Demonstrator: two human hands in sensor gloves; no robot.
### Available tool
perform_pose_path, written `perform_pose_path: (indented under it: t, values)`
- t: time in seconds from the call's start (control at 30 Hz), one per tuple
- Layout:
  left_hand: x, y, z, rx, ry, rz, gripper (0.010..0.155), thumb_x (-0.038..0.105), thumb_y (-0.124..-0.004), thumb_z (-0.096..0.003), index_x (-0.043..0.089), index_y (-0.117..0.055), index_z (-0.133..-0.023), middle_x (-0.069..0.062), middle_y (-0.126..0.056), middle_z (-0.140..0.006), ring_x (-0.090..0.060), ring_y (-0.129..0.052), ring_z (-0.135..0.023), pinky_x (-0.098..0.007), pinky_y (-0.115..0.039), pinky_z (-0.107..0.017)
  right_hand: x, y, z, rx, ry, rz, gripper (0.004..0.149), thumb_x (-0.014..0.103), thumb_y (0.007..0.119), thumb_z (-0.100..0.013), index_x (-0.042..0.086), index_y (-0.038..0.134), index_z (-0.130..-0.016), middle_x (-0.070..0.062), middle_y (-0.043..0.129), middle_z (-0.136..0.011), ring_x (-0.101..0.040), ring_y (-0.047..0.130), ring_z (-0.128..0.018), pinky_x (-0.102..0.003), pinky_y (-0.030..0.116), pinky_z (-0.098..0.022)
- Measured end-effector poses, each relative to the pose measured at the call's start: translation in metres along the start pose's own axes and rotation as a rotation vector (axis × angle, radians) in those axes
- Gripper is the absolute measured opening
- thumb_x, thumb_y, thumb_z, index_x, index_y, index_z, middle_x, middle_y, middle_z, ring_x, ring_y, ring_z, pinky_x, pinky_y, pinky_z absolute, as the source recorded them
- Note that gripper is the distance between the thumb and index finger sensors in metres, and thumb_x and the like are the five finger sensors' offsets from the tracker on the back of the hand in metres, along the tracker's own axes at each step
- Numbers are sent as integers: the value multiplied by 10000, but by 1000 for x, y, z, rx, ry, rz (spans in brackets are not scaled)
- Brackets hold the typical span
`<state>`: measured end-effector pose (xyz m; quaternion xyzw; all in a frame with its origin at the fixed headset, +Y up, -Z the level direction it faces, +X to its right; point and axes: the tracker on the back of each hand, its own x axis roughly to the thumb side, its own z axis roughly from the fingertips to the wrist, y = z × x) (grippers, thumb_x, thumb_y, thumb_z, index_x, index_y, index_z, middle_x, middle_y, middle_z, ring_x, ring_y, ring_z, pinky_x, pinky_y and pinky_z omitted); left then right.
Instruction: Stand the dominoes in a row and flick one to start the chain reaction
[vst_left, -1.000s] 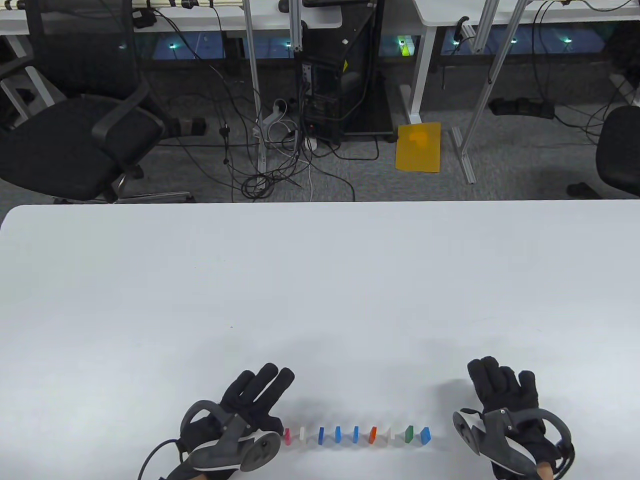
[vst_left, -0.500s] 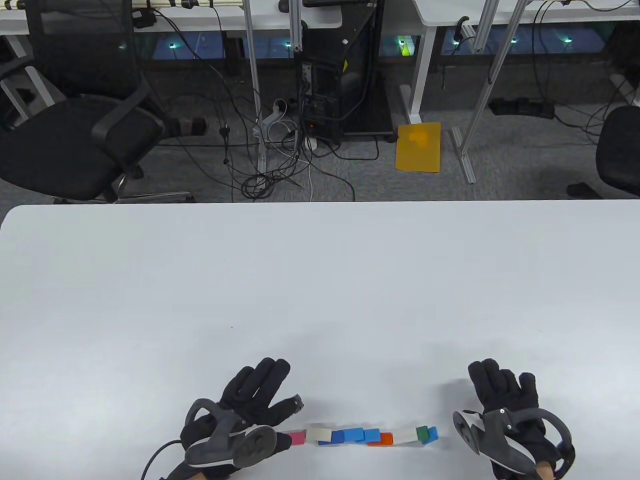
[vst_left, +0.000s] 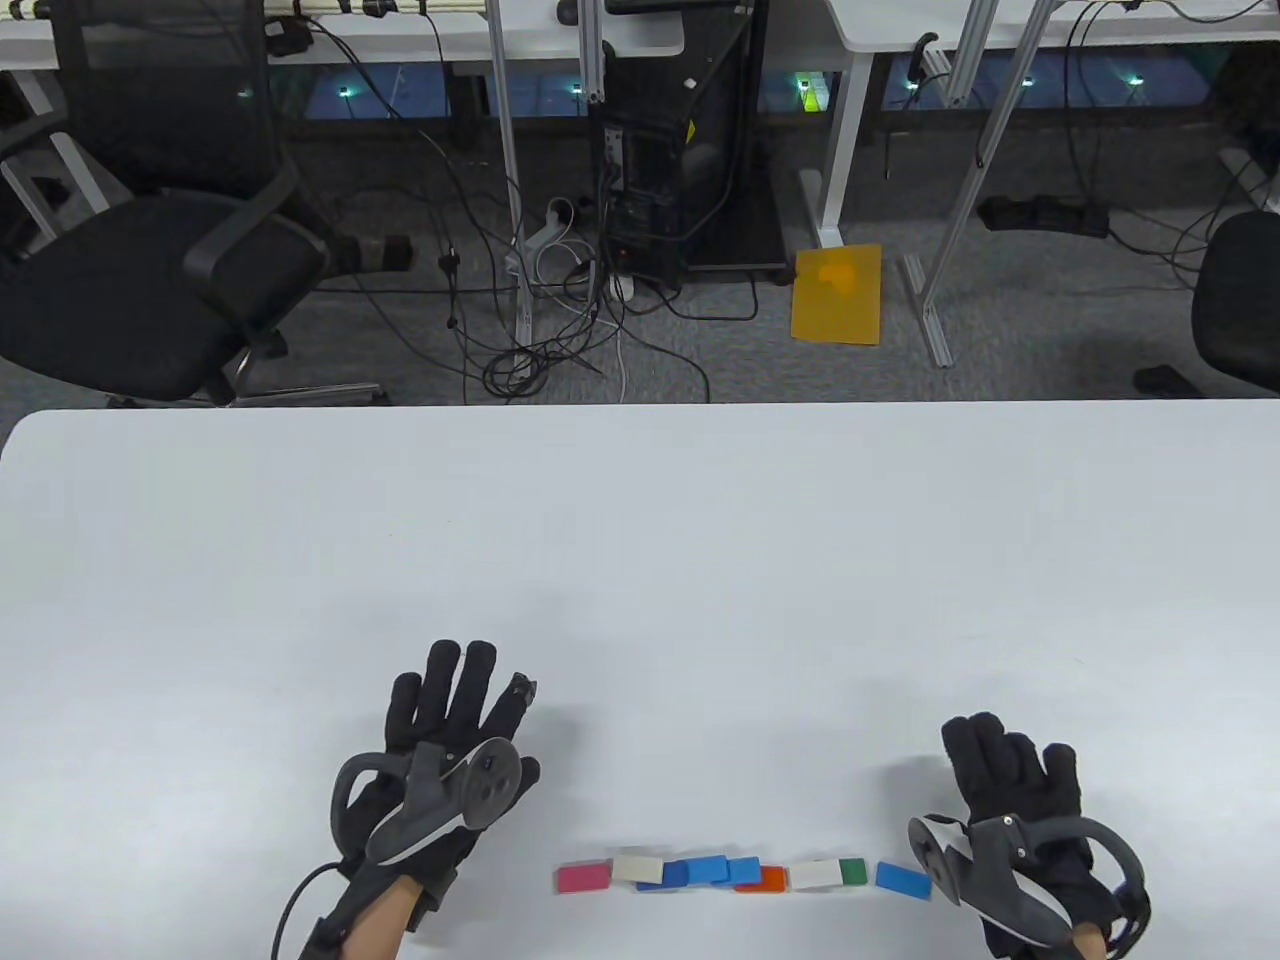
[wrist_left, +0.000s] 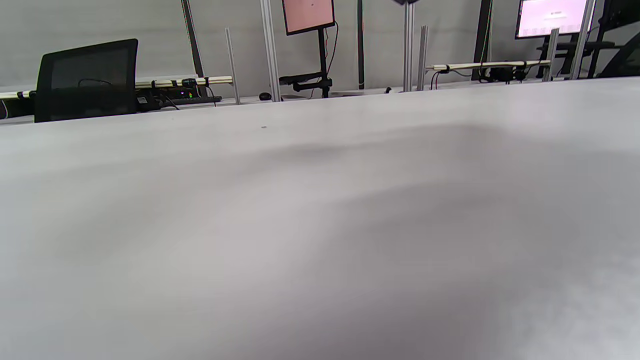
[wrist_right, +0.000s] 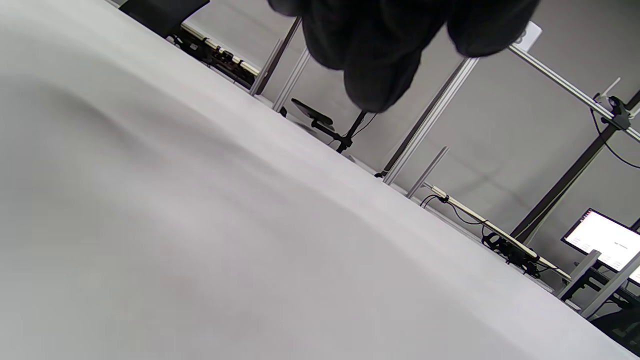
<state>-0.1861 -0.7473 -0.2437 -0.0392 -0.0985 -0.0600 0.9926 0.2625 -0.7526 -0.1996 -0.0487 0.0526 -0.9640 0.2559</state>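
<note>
Both released: left hand (vst_left: 455, 735) with fingers spread, right hand (vst_left: 1015, 790) relaxed, gripping nothing. Dominoes (vst_left: 740, 874) toppled flat in a line near worktop (vst_left: 640, 560) front edge, between the hands, rightmost blue domino (vst_left: 903, 879) just beside right hand.

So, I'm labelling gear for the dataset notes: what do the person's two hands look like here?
Both the left hand and right hand wear black padded gloves. Each carries a dark grey tracker with a ring and a round disc face. A black cable trails from the left wrist, where bare forearm shows below the glove.
</note>
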Motion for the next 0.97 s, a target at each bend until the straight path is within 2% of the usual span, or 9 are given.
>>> perform_pose_path:
  t: [0.23,0.37,0.57,0.7,0.83,0.97]
  values:
    - [-5,-13,3,-46,-14,-54,795,721,-468,-398,484,-284,-1134,27,-68,-1233,-320,-5,-1136,-593,-152,-799,-4,-7,2,-45,60,10,957,577,503,-313,37,249,-1060,-237,441,-1116,-422,688,-985,-666,526,-666]
    - [-6,-10,2,-41,-18,10,800,722,-465,-400,477,-275,-1137,19,-57,-1229,-324,7,-1129,-590,-147,-797,-7,-3,2,-23,72,-4,956,576,504,-311,40,248,-1060,-234,439,-1117,-428,685,-986,-669,522,-668]
    - [-9,-3,8,14,12,-34,804,724,-459,-401,475,-258,-1139,18,-49,-1227,-324,13,-1128,-591,-148,-796,-3,-1,2,-8,51,9,958,576,502,-310,38,245,-1059,-236,438,-1116,-428,682,-987,-670,521,-668]
    - [-11,-6,8,-39,31,-14,807,723,-468,-399,471,-264,-1138,15,-59,-1227,-324,-29,-1137,-591,-168,-799,-4,-2,2,-17,46,23,959,576,500,-310,35,242,-1059,-237,433,-1117,-420,679,-990,-668,521,-670]
    - [-15,-7,11,-29,28,-8,811,724,-466,-397,473,-248,-1137,17,-40,-1221,-318,-14,-1134,-589,-161,-799,-1,-3,1,-27,30,-14,958,576,498,-310,33,245,-1058,-241,442,-1113,-402,677,-994,-654,538,-667]
    - [-16,-3,15,-5,30,-2,810,725,-459,-399,474,-239,-1137,16,-32,-1220,-316,-14,-1134,-589,-160,-799,2,-3,2,-14,22,44,955,577,494,-310,34,250,-1057,-243,447,-1112,-402,677,-997,-654,541,-667]
